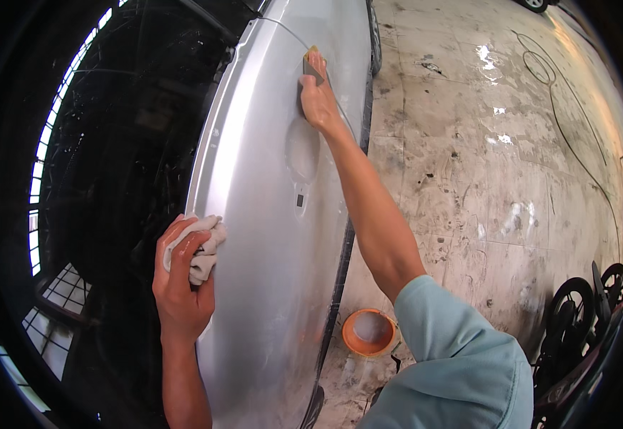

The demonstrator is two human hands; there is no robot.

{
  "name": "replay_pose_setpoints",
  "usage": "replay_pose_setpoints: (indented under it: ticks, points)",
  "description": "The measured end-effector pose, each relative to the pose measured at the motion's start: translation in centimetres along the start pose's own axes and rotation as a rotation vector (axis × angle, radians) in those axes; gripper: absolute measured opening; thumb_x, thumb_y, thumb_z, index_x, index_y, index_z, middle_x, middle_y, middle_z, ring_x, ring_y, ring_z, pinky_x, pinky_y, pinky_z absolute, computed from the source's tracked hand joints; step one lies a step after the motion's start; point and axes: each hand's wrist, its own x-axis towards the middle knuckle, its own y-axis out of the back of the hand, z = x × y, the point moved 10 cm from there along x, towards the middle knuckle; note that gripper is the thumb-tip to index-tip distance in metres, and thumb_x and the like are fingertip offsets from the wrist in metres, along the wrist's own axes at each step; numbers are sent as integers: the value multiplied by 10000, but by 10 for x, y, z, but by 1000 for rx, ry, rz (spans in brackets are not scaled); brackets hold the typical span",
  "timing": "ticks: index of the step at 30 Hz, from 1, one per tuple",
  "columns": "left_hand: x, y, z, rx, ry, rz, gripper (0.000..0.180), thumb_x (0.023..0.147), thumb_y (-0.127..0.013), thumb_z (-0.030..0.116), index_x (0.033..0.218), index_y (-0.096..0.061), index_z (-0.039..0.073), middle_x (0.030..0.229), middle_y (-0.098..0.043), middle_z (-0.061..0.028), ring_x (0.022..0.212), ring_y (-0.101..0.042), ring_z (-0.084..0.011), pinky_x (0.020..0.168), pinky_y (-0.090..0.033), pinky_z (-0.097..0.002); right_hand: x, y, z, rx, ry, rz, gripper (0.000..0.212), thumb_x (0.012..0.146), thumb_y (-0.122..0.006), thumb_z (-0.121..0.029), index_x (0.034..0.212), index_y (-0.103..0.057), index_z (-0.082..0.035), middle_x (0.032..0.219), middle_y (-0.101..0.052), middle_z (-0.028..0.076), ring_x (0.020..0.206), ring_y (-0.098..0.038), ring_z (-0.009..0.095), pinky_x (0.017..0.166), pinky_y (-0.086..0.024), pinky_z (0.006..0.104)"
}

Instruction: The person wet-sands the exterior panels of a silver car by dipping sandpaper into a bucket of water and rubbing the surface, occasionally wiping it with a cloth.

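Note:
My left hand [181,275] is closed around a crumpled white cloth [203,259], which rests on the upper edge of a silver car door [261,264]. Farther ahead, my right hand [318,100] presses a small dark grey piece of sandpaper [314,68], with a yellowish edge showing, against the door's side. That hand is just beyond the oval handle recess [302,150]. Its fingers partly cover the piece, so its full shape is hidden.
Dark window glass [125,179] lies left of the door. An orange bucket [370,333] with cloudy liquid stands on the stained, wet-patched floor [454,193]. A thin hose [565,121] curls at the far right, and a parked motorbike's black wheels [572,307] show at the lower right.

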Motion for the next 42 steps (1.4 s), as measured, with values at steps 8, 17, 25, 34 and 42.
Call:
replay_pose_setpoints:
  ticks: [8,17,25,34,42]
  points:
    - [6,5,3,-25,8,8,405,719,-570,-112,1104,-589,14,1167,-583,-217,1142,-557,-379,972,-435,-421,-2,0,6,24,53,-39,661,889,-366,-183,1486,-167,18,1564,-130,193,1454,-79,344,1190,-80,392]
    - [6,6,-1,-24,23,16,389,743,-588,-99,1110,-596,30,1182,-585,-201,1155,-553,-376,968,-439,-418,-19,-5,1,8,56,-35,651,895,-351,-168,1480,-156,42,1564,-112,205,1456,-63,337,1187,-95,363]
    - [5,5,-1,-12,15,9,382,747,-586,-97,1105,-595,34,1174,-586,-205,1149,-556,-375,963,-443,-423,-4,0,-3,-22,38,-31,633,900,-381,-151,1472,-196,44,1557,-150,202,1457,-88,320,1184,-102,360]
    - [1,5,-2,-7,20,9,379,743,-572,-109,1097,-596,24,1170,-582,-213,1137,-560,-375,958,-445,-423,-69,-12,-44,-14,285,-59,663,862,-361,-146,1492,-200,-16,1565,-156,170,1451,-117,338,1179,-131,394]
    - [-1,12,-3,20,33,19,451,693,-582,-128,1112,-599,39,1173,-574,-206,1161,-535,-402,973,-454,-443,-104,-23,-64,37,269,-130,680,868,-376,-167,1500,-170,-26,1567,-130,179,1450,-93,352,1180,-132,403]
